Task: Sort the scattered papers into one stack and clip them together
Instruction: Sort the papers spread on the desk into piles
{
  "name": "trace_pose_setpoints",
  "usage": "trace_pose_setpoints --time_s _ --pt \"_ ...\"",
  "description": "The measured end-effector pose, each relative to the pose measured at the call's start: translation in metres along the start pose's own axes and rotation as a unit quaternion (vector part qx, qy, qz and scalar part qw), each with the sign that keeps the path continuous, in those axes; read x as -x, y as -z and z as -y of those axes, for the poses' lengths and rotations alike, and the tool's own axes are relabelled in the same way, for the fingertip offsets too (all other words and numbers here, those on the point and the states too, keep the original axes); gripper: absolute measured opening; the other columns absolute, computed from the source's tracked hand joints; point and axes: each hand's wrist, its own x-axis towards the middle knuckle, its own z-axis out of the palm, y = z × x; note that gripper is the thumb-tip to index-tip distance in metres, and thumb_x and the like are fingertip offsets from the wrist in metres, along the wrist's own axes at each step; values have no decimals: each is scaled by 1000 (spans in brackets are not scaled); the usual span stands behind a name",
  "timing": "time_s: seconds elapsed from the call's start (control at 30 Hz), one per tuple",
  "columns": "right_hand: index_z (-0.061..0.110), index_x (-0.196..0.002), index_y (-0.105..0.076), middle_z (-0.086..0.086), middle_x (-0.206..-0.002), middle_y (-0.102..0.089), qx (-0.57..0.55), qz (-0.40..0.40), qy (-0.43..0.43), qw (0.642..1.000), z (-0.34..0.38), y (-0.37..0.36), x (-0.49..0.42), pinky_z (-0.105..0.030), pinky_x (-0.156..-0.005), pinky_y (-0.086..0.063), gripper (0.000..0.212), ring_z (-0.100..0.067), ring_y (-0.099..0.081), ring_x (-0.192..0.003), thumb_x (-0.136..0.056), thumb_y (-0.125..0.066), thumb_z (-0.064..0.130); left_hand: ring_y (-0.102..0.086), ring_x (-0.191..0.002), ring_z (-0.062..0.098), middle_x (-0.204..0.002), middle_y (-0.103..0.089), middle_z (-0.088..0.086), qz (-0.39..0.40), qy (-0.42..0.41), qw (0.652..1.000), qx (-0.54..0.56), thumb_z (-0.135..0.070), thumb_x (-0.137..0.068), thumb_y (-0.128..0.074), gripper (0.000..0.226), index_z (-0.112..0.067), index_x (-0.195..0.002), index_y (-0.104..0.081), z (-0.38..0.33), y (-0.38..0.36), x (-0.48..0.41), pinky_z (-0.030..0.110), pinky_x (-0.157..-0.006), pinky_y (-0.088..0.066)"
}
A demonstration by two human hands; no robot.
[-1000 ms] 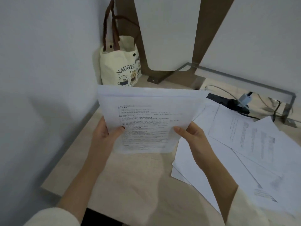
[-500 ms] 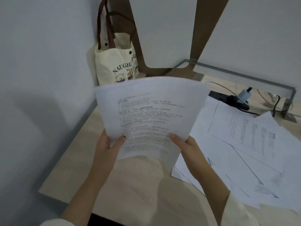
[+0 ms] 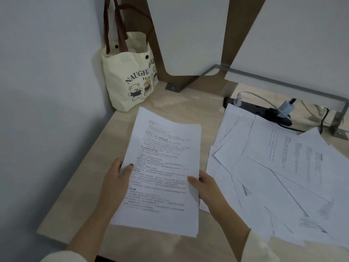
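The left hand [image 3: 117,178] reaches up from the bottom edge with its thumb lying on top of a thin stack of white printed sheets [image 3: 162,171], and its fingers are tucked under the left side, so it is pinching the stack. The right hand [image 3: 209,188] comes in from 5 o'clock and pinches the right side of the same stack, thumb on top and fingers below. Both arms wear cream sleeves. The stack sits in the middle, its far end pointing to 12 o'clock, low over the pale wooden desk [image 3: 188,103]; whether it touches the desk cannot be told. At 3 o'clock a loose spread of white printed papers [image 3: 283,167] lies fanned out on the desk, overlapping each other. At 11 o'clock a cream cloth tote bag with brown handles and bear pictures [image 3: 130,80] stands in the corner. At 2 o'clock a black power strip [image 3: 258,109] lies behind the loose papers, with plugs in it
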Motion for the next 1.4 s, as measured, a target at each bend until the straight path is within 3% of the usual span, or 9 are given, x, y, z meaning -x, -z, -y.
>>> trace_pose_setpoints --time_s 0.1,0.33,0.57,0.8,1.0,1.1,1.2,1.27,1.4 --pt "14 -106 -57 -8 -103 -68 58 -6 -21 998 -11 -8 -10 -37 -82 -56 16 -25 -66 -93 -93 -48 13 -60 -77 12 -94 -62 1 12 30 998 -56 -19 -94 -44 13 -16 -105 -50 10 -3 -14 26 -58 -46" --pt "21 -104 -51 6 -82 -63 93 30 -41 994 -24 -8 -19 -16 -62 -54 15 -11 -64 -72 -92 -50 12 -60 -86 24 -105 -57 2 2 85 987 -134 -17 -93 -45 28 -18 -121 -43 27 -4 -37 39 -72 -49" --pt "19 -93 -60 -3 -83 -67 163 -105 56 979 -15 68 -20 -15 -72 -48 18 -13 -64 -74 -89 -50 5 -43 -121 33 -136 -37 17 -96 11 985 -145 -5 -88 -53 44 -7 -130 -42 10 -37 -25 43 -100 -41" --pt "6 -125 -51 -18 -129 -50 392 -257 20 883 -43 213 -22 -38 -92 -42 41 -36 -49 -116 -84 -59 10 -42 -116 12 -127 -49 2 50 -152 972 -170 -6 -84 -58 33 -14 -116 -53 -29 -161 14 19 -99 -30" --pt "13 -146 -15 -15 -155 -14 526 -154 -26 836 -66 289 -22 -37 -114 -23 82 -31 -21 -142 -83 -59 44 -12 -142 6 -149 -22 -15 174 -251 923 -234 -26 -94 -42 43 -29 -137 -38 -46 -249 35 17 -111 -10" --pt "18 -148 -2 -12 -156 -9 542 -120 -30 831 -70 292 -26 -35 -110 -30 80 -26 -14 -144 -88 -49 44 18 -138 3 -151 11 -14 214 -259 879 -338 -40 -95 -30 54 -34 -146 -14 -35 -281 39 27 -118 4" --pt "18 -147 0 -15 -154 -10 581 -138 -30 801 -72 286 -31 -32 -95 -45 66 -29 -20 -141 -94 -39 22 2 -144 16 -155 -13 4 223 -270 839 -416 -46 -88 -36 60 -26 -144 -26 -19 -295 42 30 -113 -3" --pt "18 -146 -12 -16 -152 -19 585 -171 -11 793 -74 286 -34 -30 -84 -50 57 -29 -33 -135 -94 -36 14 -9 -141 20 -151 -27 7 239 -263 826 -437 -51 -81 -35 64 -26 -140 -33 -16 -295 43 29 -109 -3" --pt "20 -132 -49 -6 -136 -52 498 -241 66 830 -78 300 -31 -30 -66 -46 43 -27 -57 -112 -92 -41 5 17 -142 8 -153 15 -6 243 -220 869 -371 -73 -75 -17 82 -31 -146 -12 -24 -298 42 24 -115 11"
